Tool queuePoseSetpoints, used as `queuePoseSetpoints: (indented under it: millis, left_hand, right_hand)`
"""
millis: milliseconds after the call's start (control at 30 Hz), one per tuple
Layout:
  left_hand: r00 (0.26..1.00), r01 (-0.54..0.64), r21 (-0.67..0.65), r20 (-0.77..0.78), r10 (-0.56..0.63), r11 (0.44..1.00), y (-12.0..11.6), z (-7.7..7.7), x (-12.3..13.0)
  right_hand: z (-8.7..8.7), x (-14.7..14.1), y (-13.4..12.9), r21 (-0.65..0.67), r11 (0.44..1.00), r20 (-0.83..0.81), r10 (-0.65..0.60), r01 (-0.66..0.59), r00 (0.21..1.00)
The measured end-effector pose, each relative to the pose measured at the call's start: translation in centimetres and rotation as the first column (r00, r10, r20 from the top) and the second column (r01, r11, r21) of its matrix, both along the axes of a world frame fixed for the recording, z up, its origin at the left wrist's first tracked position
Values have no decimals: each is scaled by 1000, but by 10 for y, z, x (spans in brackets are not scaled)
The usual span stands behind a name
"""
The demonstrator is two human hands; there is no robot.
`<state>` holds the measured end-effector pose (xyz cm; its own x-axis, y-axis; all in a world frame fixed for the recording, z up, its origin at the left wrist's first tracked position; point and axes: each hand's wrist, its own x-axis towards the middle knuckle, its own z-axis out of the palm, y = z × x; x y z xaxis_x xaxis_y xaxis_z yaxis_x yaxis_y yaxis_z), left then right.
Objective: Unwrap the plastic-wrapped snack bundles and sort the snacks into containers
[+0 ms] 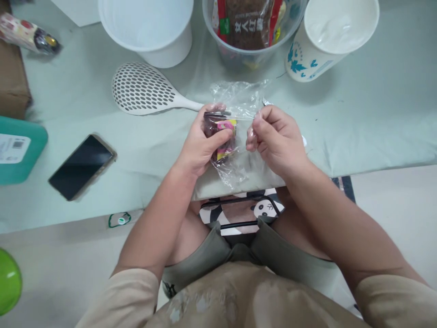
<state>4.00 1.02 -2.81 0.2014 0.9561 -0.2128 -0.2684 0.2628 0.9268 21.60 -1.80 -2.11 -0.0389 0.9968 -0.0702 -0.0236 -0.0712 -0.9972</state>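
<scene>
My left hand [204, 142] is closed around a small dark packaged item [225, 136] with a pink and yellow label, its thumb lying across the front. Clear crinkled plastic wrap [239, 100] surrounds the item and spreads above and below it. My right hand [278, 136] pinches the wrap's right side between thumb and fingers, stretching a strip of it across to the left hand. What the dark item is, I cannot tell. Just behind my left hand lies a white slotted skimmer [145, 89], its handle end hidden by the fingers.
A white tub [167, 48], a clear tub of packaged food [235, 57] and a tilted paper cup [307, 59] stand at the back. A phone [82, 166], a teal container [23, 150] and a wrapped item [29, 34] lie left. A panda-print bag [239, 214] rests between my legs.
</scene>
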Motion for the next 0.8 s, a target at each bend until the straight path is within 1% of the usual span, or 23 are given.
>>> queuePoseSetpoints:
  millis: [100, 167, 233, 300, 400, 533, 633, 700, 733, 767, 800]
  left_hand:
    - [996, -87, -24, 31, 88, 996, 1, 0, 3]
    - [987, -153, -46, 37, 155, 987, 2, 2, 4]
    - [975, -205, -59, 72, 209, 977, 3, 3, 5]
    - [961, -236, -66, 129, 243, 969, 3, 4, 6]
    - [943, -257, -98, 191, 271, 962, 3, 6, 8]
    - [936, -248, -193, 204, 286, 949, 2, 11, 13]
    - [934, -233, -232, 216, 284, 944, 1, 11, 15]
    - [936, -243, -203, 208, 284, 949, 2, 8, 15]
    - [941, -248, -167, 194, 279, 954, 2, 5, 14]
    - [946, -254, -122, 174, 272, 960, 3, 2, 13]
    - [953, -257, -72, 148, 265, 964, 3, 0, 11]
  right_hand:
    - [-2, -3, -2, 62, 998, 25, 11, -13, 1000]
    - [-2, -6, -4, 98, 995, 78, 27, -34, 997]
    - [-2, -8, -6, 134, 989, 186, 39, -64, 982]
    - [0, -9, -9, 207, 975, 319, 9, -79, 948]
    - [5, -10, -12, 328, 942, 438, -85, -71, 895]
    - [12, -17, -19, 391, 917, 515, -148, -78, 844]
    - [15, -26, -25, 463, 878, 598, -207, -122, 775]
    - [17, -31, -26, 527, 839, 635, -281, -137, 720]
    - [19, -33, -27, 542, 829, 645, -306, -137, 701]
    - [21, -34, -27, 530, 838, 654, -307, -129, 692]
    - [24, -35, -28, 494, 862, 659, -284, -115, 697]
